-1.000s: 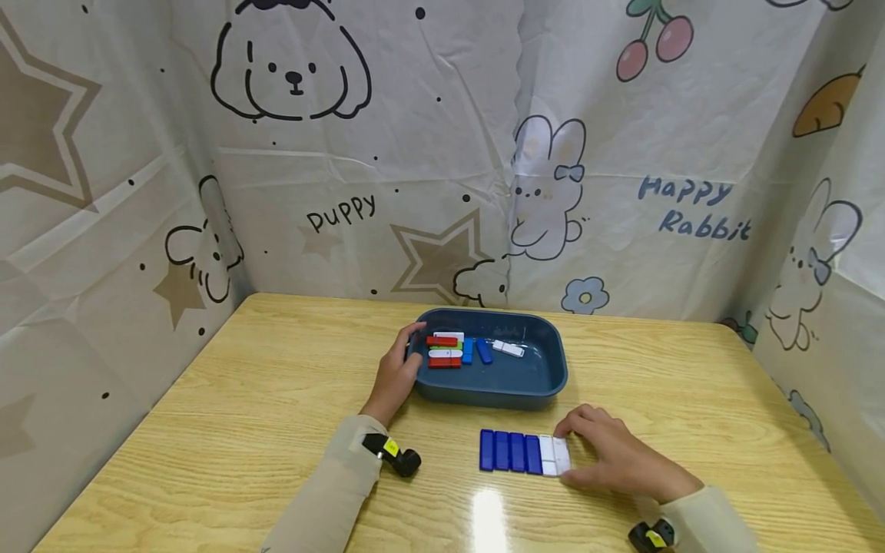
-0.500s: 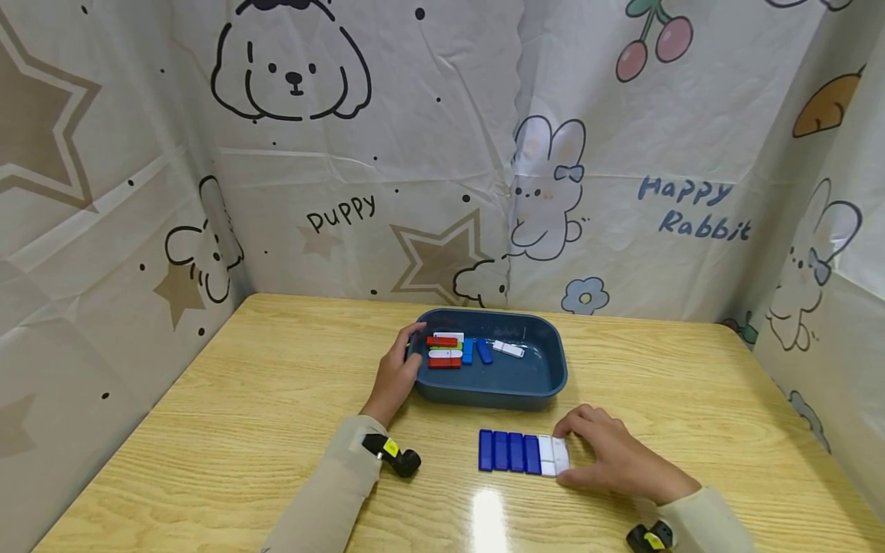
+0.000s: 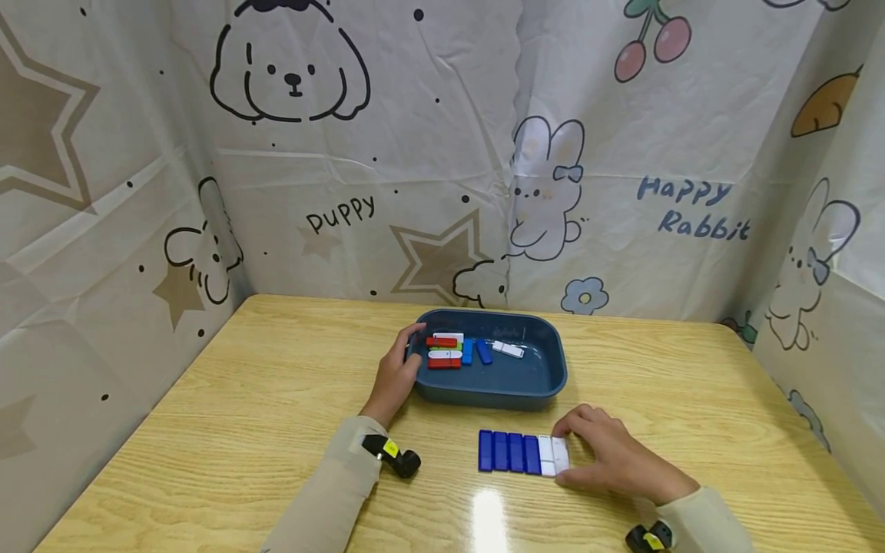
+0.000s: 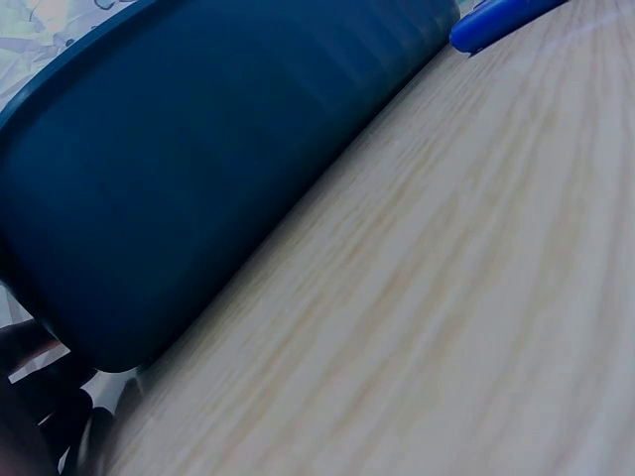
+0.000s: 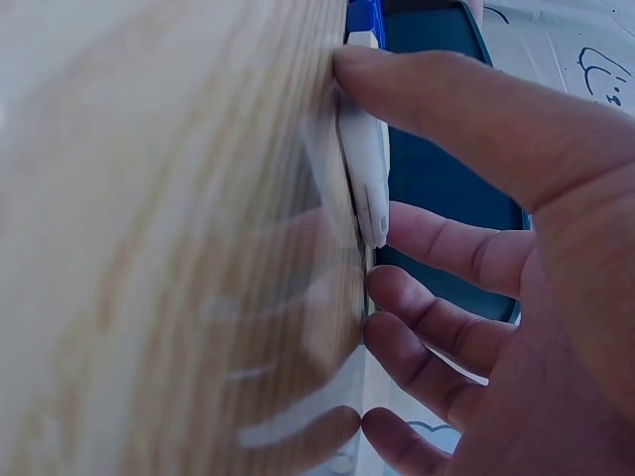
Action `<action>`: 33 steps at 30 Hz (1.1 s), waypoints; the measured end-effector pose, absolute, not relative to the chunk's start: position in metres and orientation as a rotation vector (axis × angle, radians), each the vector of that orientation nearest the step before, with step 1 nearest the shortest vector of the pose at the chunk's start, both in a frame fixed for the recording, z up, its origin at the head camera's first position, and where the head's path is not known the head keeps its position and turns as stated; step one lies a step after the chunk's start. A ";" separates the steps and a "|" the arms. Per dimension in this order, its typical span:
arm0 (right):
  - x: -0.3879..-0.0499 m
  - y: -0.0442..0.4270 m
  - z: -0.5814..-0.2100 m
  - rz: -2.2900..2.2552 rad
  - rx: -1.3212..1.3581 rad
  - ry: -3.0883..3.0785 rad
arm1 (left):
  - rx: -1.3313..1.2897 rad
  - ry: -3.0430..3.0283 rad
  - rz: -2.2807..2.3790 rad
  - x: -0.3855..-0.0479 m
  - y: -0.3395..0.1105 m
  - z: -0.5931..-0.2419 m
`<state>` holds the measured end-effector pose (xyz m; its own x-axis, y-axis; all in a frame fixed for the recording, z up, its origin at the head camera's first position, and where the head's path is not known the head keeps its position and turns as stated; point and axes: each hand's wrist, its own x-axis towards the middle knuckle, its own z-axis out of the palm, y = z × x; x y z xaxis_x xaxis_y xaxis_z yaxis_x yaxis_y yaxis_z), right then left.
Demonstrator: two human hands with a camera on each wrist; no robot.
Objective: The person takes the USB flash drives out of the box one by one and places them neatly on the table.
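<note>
backdrop [image 3: 429, 165]: printed cloth rising behind the counter [image 3: 242, 461] and along both sides; a puppy drawing [image 3: 293, 83], a rabbit drawing [image 3: 542, 200] and a pair of cherries [image 3: 653, 48] are visible.

counter edges: far edge straight, along the foot of the cloth; left and right edges spreading outward toward the viewer.

room about the bin: navy bin [image 3: 515, 380], upright near the far edge, a narrow strip of wood behind it; broad wood grain to its right, and to its left beyond the left hand [image 3: 396, 376].

room about the row: six sticks flat and side by side in front of the bin, a strip of counter between; four blue sticks [image 3: 515, 452] to the left, two white sticks [image 3: 547, 455] to the right; open wood between the row and the left sleeve [image 3: 332, 476].

right grip: thumb and a finger of the right hand [image 3: 608, 457] pinching the outermost white stick at its near and far ends; other fingertips close to the counter.

left grip: curled about the left end of the bin.

bin contents: red, white and green sticks [image 3: 445, 354] grouped at left; then a light blue stick [image 3: 467, 352], a darker blue stick [image 3: 484, 352] and a slanted white stick [image 3: 508, 349].

surface: pale yellow wood grain, with a bright glare patch [image 3: 488, 518] before the row.
</note>
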<state>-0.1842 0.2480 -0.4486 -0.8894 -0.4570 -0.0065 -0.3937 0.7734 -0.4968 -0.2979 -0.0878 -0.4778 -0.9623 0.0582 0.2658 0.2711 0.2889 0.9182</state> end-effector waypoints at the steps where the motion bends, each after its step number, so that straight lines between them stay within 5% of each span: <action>1: -0.184 0.248 -0.449 -0.753 -0.682 2.837 | -0.305 -2.368 -1.756 -0.298 -0.088 -0.478; 14: -0.187 0.244 -0.442 -0.751 -0.628 2.824 | -0.332 -2.360 -1.671 -0.299 -0.091 -0.478; 33: -0.214 0.230 -0.419 -1.026 -1.004 3.189 | -0.306 -2.378 -1.668 -0.298 -0.090 -0.481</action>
